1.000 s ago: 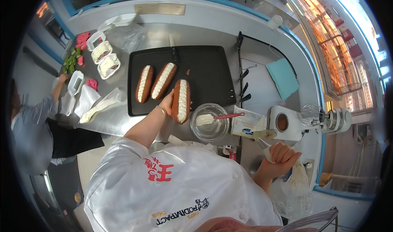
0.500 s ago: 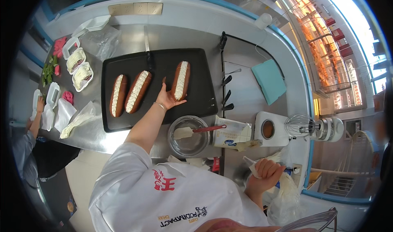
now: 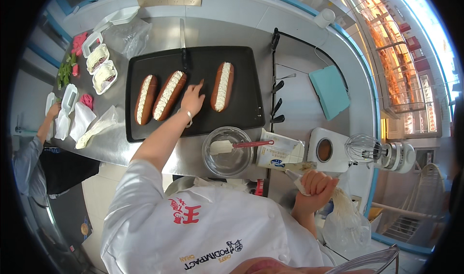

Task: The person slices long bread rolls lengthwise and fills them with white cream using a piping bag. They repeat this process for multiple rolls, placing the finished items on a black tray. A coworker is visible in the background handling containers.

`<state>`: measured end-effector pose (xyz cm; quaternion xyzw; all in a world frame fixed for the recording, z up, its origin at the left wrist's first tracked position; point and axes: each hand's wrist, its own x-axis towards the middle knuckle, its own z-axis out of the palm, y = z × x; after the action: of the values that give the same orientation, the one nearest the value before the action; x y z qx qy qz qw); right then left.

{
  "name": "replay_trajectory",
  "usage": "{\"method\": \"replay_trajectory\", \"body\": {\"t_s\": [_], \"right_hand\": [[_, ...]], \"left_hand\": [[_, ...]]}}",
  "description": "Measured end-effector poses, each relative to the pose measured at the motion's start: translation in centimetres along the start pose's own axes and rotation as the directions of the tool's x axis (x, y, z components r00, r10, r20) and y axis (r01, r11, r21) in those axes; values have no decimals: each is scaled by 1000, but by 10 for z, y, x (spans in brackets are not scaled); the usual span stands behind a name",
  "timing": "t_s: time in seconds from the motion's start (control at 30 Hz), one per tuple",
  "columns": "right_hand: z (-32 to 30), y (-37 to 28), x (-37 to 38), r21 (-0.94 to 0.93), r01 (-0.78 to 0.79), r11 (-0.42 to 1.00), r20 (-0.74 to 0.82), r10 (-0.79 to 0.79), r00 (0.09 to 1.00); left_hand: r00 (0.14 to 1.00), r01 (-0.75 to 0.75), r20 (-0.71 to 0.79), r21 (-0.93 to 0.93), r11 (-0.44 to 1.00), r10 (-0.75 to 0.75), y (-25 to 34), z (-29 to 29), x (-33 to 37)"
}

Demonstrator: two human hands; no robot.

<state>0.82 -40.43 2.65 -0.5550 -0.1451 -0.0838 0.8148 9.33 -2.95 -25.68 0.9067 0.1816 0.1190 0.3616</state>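
My left hand (image 3: pixel 192 102) is over the black baking tray (image 3: pixel 198 129), fingers stretched toward a small brown scrap (image 3: pixel 201 82); its fingertips are at the scrap, and whether they grip it is unclear. To its left lie two long brown bread rolls, the nearer one (image 3: pixel 169 95) close to the hand and another (image 3: pixel 146 100) further left. A third roll (image 3: pixel 222 87) lies to the right. White cream runs along the top of each. My right hand (image 3: pixel 316 187) is closed round a piping bag (image 3: pixel 340 201), its tip pointing up and left.
A clear bowl (image 3: pixel 227 166) with a red-handled spatula (image 3: pixel 253 143) stands before the tray, beside a carton (image 3: pixel 280 151). A knife (image 3: pixel 183 44) rests across the tray's far edge. White foam boxes (image 3: pixel 102 76) and another person's arm (image 3: pixel 48 122) are at left; a mixer (image 3: pixel 333 151) is at right.
My left hand has left the right roll and moved left and away from me to the brown scrap. The view has shifted slightly. My right hand still holds the piping bag.
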Motion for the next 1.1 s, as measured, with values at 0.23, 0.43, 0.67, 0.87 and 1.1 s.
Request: {"method": "replay_trajectory", "body": {"t_s": [0.23,0.43,0.67,0.87,1.1], "right_hand": [[-5,-17,-12,-61,48,997,5,-47,999],[-22,-21,-23,-33,27,999,-90,-29,995],[-17,-26,-16,-10,86,996,-14,-86,996],[-14,-21,-11,-52,61,997,17,-60,998],[10,-13,-21,80,80,994,78,-86,993]], "left_hand": [[984,58,134,361,931,-114,6,15,35],[986,45,121,467,883,-114,3,7,-12],[928,217,223,328,919,-298,-9,-5,-9],[988,59,155,-298,953,-13,97,-21,-19],[935,-304,82,-321,897,346,129,-57,-109]]}}
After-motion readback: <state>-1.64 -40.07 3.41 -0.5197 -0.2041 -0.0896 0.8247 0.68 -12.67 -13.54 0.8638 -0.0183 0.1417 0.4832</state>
